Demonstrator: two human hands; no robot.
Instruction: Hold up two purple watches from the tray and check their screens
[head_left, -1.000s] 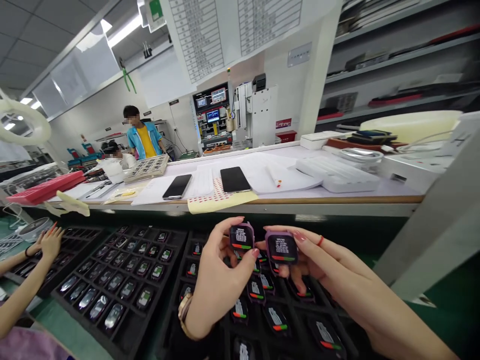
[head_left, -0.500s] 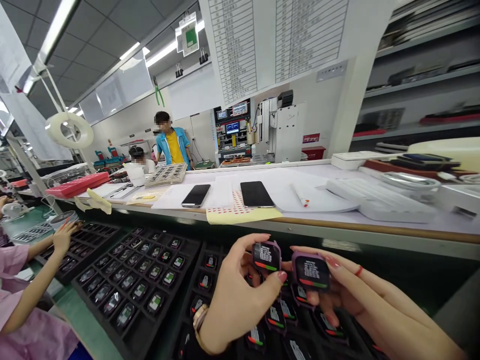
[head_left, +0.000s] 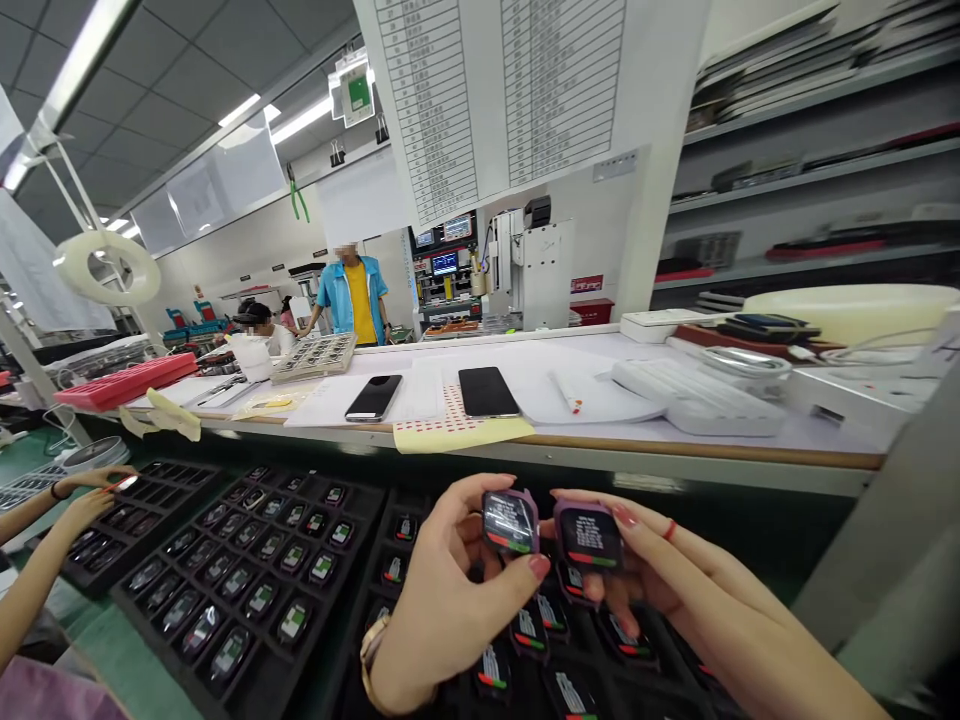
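Note:
My left hand [head_left: 457, 590] pinches a smartwatch body [head_left: 511, 521] with a purple case and no strap, its lit screen showing white text over a red and green bar. A second smartwatch body [head_left: 589, 537] of the same kind is gripped by my right hand [head_left: 675, 570], thumb on its right edge. Both screens face me, side by side and slightly apart. Below them lies a black compartment tray [head_left: 360, 610] with several more lit watch bodies, partly covered by my hands and wrists.
To the left, another black tray [head_left: 262, 670] holds watch bodies, some with green screens. A co-worker's hands [head_left: 90, 500] work over a further tray. The shelf ahead bears two phones [head_left: 488, 391], a white marker [head_left: 566, 392] and a white power strip [head_left: 697, 395]. Printed sheets [head_left: 495, 90] hang above.
The view has turned slightly right, so everything sits further left. I still hold both watches, the left one now a little tilted with glare on its screen. The co-worker's hands have shifted.

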